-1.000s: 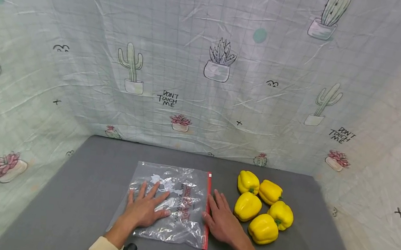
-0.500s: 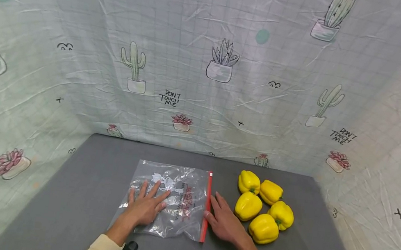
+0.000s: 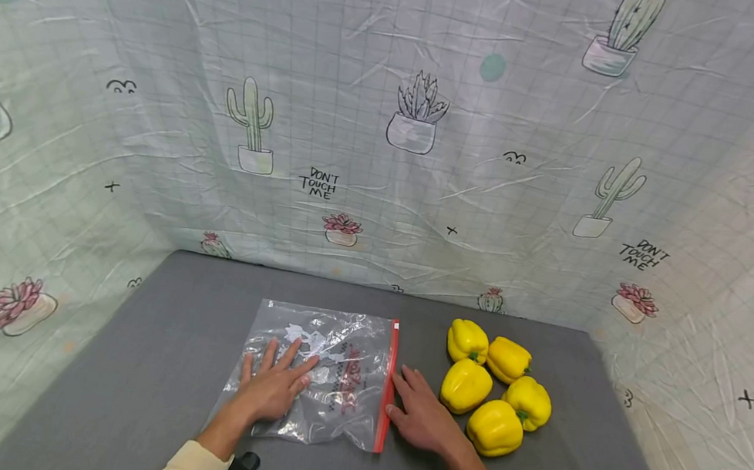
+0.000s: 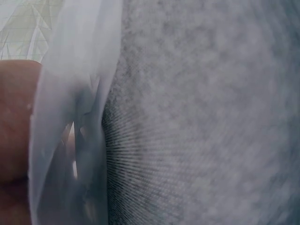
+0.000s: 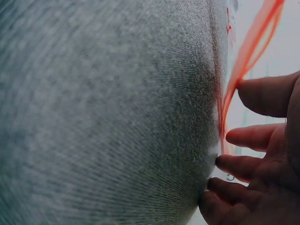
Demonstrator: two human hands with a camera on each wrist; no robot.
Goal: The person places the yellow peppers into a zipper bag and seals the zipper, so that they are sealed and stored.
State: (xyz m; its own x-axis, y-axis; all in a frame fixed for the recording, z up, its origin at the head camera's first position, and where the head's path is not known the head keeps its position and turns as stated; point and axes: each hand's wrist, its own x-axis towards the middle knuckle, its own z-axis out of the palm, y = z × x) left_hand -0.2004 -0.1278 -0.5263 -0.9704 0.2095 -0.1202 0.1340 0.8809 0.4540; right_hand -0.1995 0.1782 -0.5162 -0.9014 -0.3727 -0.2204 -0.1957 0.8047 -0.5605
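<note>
A clear plastic zip bag (image 3: 320, 426) with white and red print lies flat on the grey table. Its red zip edge (image 3: 388, 391) faces right. Spread over the bag's left part, my left hand (image 3: 270, 393) rests with its fingers fanned out. My right hand (image 3: 424, 417) lies beside the red edge, thumb and fingertips touching it. In the right wrist view, the right thumb (image 5: 267, 96) meets the red strip (image 5: 251, 47), with the other fingertips near the tabletop. The left wrist view has a raised fold of the bag (image 4: 70, 140) hiding part of the left hand.
Several yellow bell peppers (image 3: 467, 387) sit grouped just right of my right hand. The grey table (image 3: 146, 364) ends at a cactus-print curtain (image 3: 443, 266) at the back and sides.
The bag's lower right corner has shifted slightly up and left, making the red edge straighter. My left thumb has drawn in toward its fingers. The peppers have stayed put.
</note>
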